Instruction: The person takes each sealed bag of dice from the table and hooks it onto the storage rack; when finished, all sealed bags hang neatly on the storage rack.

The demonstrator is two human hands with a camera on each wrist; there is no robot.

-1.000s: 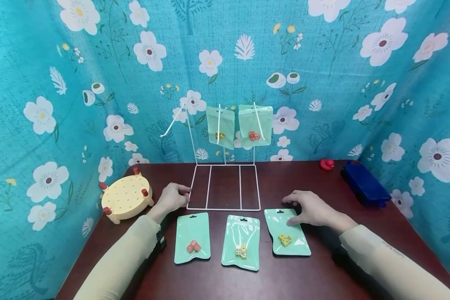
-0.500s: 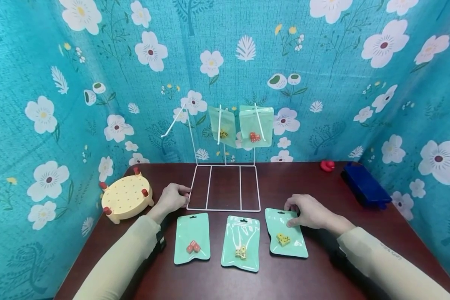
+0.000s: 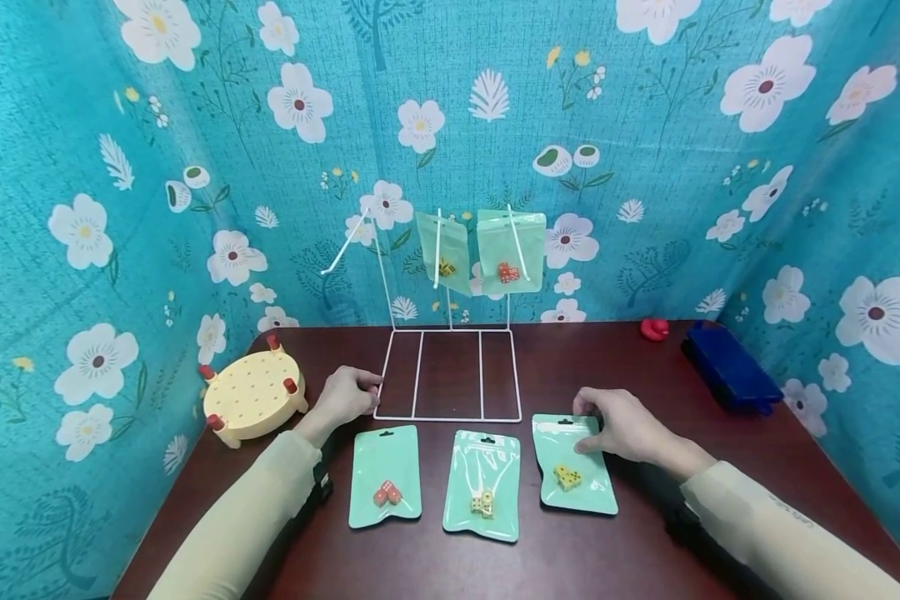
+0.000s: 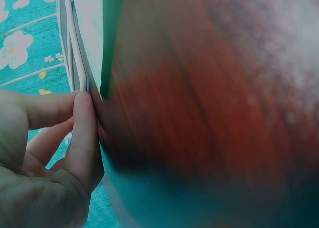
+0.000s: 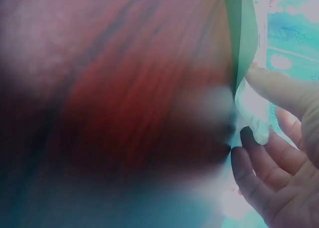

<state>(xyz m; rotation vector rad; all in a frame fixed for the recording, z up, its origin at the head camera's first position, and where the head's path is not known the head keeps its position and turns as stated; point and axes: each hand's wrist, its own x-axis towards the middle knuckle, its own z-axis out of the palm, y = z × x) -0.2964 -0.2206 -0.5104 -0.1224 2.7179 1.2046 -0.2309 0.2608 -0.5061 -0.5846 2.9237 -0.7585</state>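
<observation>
My left hand (image 3: 342, 392) pinches the front left corner of the white wire rack's base (image 3: 447, 419). In the left wrist view, thumb and finger close round its white wire (image 4: 79, 71). My right hand (image 3: 621, 423) grips the upper right edge of the right-hand green zip pouch (image 3: 596, 493), which has yellow dice printed or showing at its front. The thumb lies on the pouch (image 5: 247, 41) in the right wrist view, with the other fingers curled at its edge. A middle pouch (image 3: 482, 467) with pale yellow dice and a left pouch (image 3: 385, 454) with red dice lie flat alongside.
Two of the rack's hooks bear hanging pouches, one with yellow dice (image 3: 453, 242), one with red dice (image 3: 498, 242); the left hook (image 3: 343, 244) is bare. A cream pegged stool (image 3: 251, 396) stands left. A red duck (image 3: 654, 329) and blue box (image 3: 735, 371) sit back right.
My right fingers have curled in at the right pouch's edge, and that pouch has shifted and turned slightly. The hanging yellow-dice pouch has swung a little. My left hand stays on the rack.
</observation>
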